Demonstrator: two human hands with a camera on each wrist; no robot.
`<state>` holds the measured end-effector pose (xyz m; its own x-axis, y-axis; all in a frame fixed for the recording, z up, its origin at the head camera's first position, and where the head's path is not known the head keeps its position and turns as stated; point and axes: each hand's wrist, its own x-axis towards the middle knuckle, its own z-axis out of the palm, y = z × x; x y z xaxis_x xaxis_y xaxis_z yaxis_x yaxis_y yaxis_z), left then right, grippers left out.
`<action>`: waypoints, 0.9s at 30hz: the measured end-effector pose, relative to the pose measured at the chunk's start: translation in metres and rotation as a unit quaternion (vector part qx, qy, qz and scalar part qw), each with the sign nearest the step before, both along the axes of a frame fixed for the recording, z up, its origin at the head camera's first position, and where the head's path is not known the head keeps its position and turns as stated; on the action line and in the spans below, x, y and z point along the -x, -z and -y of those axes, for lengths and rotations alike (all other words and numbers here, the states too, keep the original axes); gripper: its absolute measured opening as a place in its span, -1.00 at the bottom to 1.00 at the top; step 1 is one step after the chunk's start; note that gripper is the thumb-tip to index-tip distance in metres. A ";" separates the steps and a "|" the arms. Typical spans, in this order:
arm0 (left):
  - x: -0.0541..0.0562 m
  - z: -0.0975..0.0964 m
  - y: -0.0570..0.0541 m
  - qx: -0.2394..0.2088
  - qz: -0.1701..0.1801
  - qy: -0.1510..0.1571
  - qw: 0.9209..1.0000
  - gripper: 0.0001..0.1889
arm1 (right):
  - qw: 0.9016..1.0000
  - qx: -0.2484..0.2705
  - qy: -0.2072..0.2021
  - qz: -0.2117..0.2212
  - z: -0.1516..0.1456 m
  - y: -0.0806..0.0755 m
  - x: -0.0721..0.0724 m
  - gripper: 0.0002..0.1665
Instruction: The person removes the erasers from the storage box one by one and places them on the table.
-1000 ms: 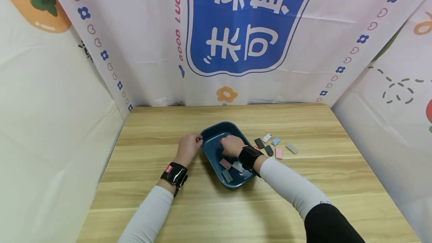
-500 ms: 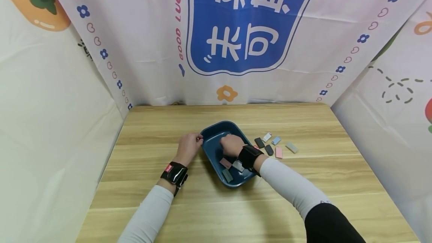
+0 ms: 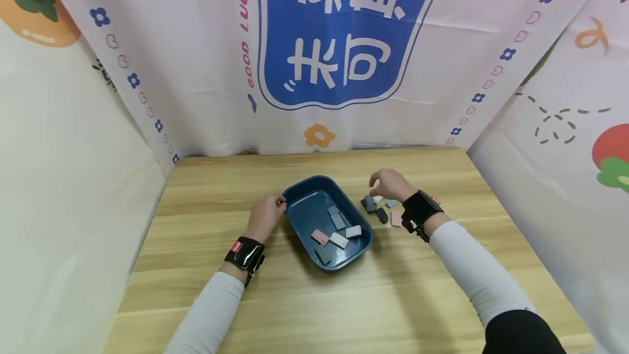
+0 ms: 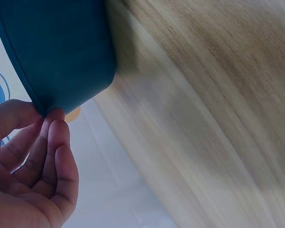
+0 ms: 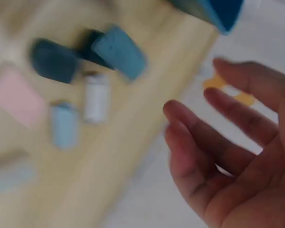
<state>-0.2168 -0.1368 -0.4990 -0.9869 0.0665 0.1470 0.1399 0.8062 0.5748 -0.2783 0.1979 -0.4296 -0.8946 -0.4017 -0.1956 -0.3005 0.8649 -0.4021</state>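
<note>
My left hand [image 3: 265, 216] pinches the upper left rim of a dark blue plastic tray [image 3: 307, 213], thumb against fingers, as the left wrist view shows. Inside the tray lie several small eraser-like blocks, among them a pink block [image 3: 320, 236], a white block [image 3: 339, 240] and a grey-green block [image 3: 322, 254]. My right hand [image 3: 391, 184] hovers right of the tray over more such blocks, fingers loosely bent and apart, holding nothing. Below it, a blue-grey block [image 5: 119, 52] overlaps a dark block. A white block [image 5: 97, 97] and a light blue block [image 5: 64, 124] lie close by.
Another dark block [image 5: 54, 59], a pink block [image 5: 19, 95] and a pale grey block [image 5: 12, 171] lie in the same group on the wooden table [image 3: 314, 310]. A printed cloth [image 3: 216, 70] hangs behind the table's far edge.
My right hand has come out of the tray and moved right, above the loose blocks. A blue-grey block now shows on the dark one there. My left hand stays at the rim.
</note>
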 end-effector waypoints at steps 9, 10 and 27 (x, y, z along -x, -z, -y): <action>0.001 0.003 -0.003 0.019 -0.008 0.006 1.000 -0.84 | 0.997 -0.054 0.048 0.005 -0.020 0.041 -0.010 -0.84; 0.001 0.001 -0.003 0.018 -0.008 0.006 1.000 -0.84 | 0.996 -0.070 0.061 0.005 -0.022 0.043 -0.010 -0.76; 0.000 -0.001 -0.005 0.021 -0.005 -0.002 1.000 -0.84 | 0.982 -0.072 0.175 -0.015 -0.041 0.071 -0.016 -0.76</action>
